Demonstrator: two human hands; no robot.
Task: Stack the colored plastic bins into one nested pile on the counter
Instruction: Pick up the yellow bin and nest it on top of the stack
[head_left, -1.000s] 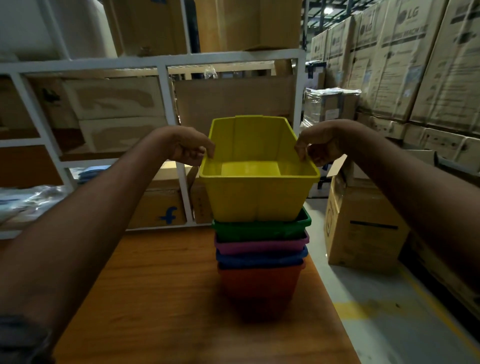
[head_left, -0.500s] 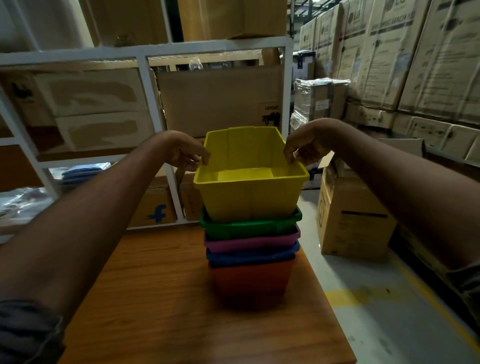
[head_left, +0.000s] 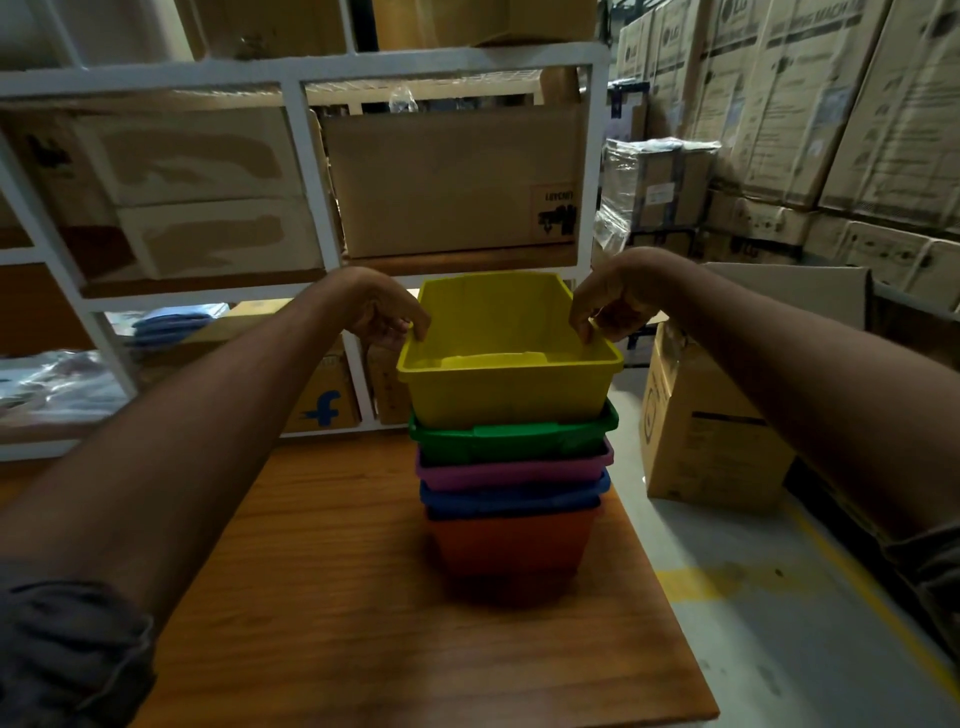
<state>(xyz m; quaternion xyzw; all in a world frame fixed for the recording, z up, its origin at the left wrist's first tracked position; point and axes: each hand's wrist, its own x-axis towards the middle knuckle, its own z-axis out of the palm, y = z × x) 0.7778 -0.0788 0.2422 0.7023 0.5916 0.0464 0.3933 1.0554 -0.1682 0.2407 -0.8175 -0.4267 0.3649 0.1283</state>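
Observation:
A yellow bin (head_left: 506, 387) sits partly sunk into a green bin (head_left: 511, 439), on top of a nested pile. Below the green one come a pink bin (head_left: 514, 473), a blue bin (head_left: 514, 499) and an orange bin (head_left: 511, 540) at the bottom. The pile stands on the wooden counter (head_left: 322, 597) near its right edge. My left hand (head_left: 384, 312) pinches the yellow bin's left rim. My right hand (head_left: 610, 301) pinches its right rim.
A white metal shelf rack (head_left: 311, 171) loaded with cardboard boxes stands just behind the counter. On the floor to the right is an open cardboard box (head_left: 711, 447). Tall stacks of boxes (head_left: 831, 114) line the right wall. The counter's right edge drops to a grey floor with yellow lines.
The yellow bin has gone down deeper into the green bin, with both hands still holding its rims. The camera view has tilted slightly down.

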